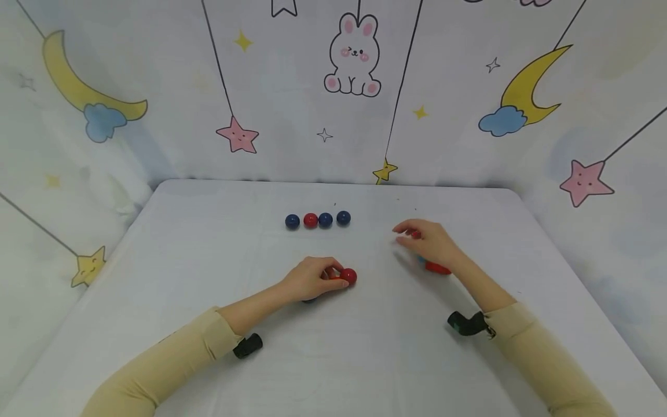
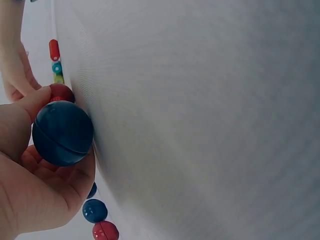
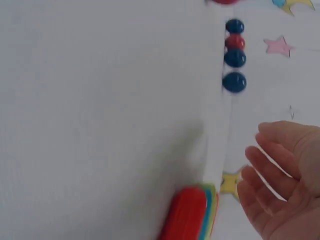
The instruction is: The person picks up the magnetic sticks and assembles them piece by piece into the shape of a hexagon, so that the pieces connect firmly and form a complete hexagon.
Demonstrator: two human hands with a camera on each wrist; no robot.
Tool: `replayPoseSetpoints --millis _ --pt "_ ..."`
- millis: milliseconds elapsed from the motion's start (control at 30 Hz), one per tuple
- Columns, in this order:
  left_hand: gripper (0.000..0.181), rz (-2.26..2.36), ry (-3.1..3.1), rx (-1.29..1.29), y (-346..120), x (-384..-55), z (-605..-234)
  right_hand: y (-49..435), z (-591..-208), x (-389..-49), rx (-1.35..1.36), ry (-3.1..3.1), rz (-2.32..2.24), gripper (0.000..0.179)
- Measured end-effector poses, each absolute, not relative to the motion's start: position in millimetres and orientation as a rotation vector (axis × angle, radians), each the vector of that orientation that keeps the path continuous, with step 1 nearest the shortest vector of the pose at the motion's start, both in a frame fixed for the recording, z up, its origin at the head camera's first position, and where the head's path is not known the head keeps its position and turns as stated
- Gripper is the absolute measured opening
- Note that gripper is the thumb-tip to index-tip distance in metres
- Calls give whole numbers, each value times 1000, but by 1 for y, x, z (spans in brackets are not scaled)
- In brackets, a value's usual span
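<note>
In the head view my left hand [image 1: 314, 278] holds a red ball [image 1: 348, 276] between thumb and fingers, low over the white table. The left wrist view shows the thumb on this red ball [image 2: 62, 92], with a blue ball [image 2: 62, 133] in front of it beside the palm. From above, that blue ball [image 1: 309, 300] is mostly hidden under the hand. My right hand [image 1: 428, 238] hovers to the right, its fingers loosely bent and the palm bare in the right wrist view. Below it lie coloured pieces, one of them a rounded red piece [image 1: 438, 268].
Farther back stands a row of balls: a blue ball [image 1: 292, 221], a red ball [image 1: 310, 220] and two more blue ones. Red, blue and yellow pieces lie side by side near the red piece [image 3: 185, 215]. A patterned cloth [image 1: 292, 116] hangs behind the table [image 1: 365, 359].
</note>
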State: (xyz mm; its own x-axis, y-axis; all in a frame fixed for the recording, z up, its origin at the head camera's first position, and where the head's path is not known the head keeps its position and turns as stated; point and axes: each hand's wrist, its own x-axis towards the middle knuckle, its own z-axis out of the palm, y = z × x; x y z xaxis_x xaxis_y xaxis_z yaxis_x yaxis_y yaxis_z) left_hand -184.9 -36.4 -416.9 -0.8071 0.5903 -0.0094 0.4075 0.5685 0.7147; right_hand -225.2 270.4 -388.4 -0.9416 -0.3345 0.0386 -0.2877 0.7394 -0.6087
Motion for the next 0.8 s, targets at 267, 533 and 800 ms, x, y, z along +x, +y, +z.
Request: replayPoseSetpoints --millis 267,533,800 --pt "29 1062 2555 826 -38 -186 -419 322 -386 -244 -198 2851 -863 37" --pt "29 1068 2553 819 -38 -186 -420 319 -394 -257 -163 2781 -839 38" --pt "28 1068 2553 830 -38 -185 -418 293 -399 -263 -310 2808 -805 28"
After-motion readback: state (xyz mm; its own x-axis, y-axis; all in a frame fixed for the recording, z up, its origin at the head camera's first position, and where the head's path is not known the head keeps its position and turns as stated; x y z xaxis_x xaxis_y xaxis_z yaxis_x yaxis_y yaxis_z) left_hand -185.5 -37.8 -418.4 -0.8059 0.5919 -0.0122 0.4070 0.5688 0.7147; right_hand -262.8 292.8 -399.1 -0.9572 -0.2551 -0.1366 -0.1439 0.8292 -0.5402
